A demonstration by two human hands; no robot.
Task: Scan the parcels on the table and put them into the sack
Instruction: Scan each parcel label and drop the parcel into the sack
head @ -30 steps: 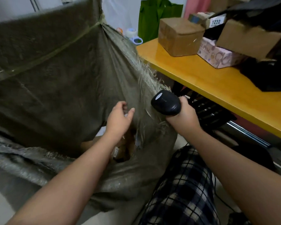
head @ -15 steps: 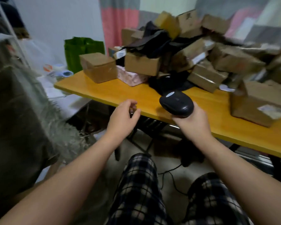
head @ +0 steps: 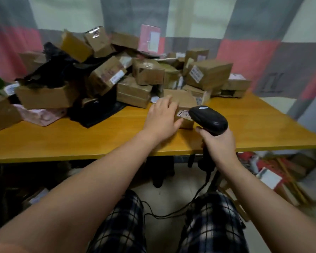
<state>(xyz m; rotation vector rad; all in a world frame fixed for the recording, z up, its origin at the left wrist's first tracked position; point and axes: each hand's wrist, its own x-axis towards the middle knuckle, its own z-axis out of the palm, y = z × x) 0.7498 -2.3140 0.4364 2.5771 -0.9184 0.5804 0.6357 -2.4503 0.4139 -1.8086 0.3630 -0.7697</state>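
A small brown parcel (head: pixel 185 102) with a white label lies on the yellow table (head: pixel 71 141), at the front of the pile. My left hand (head: pixel 161 118) reaches over its left side, fingers spread and touching it, thumb at its front face; the parcel still rests on the table. My right hand (head: pixel 220 143) grips the black handheld scanner (head: pixel 209 121) just right of that parcel, its head level with the label. The sack is out of view.
A high heap of brown cardboard parcels (head: pixel 148 72) fills the back of the table, mixed with black bags (head: pixel 62 68) and a pink parcel (head: pixel 41 115). The scanner's cable (head: pixel 173 213) runs down to the floor. Boxes and papers (head: pixel 270 178) lie under the table's right end.
My view swung right from the sack to the table. My left hand left the sack's mouth and reached forward onto a small parcel. The scanner stayed in my right hand.
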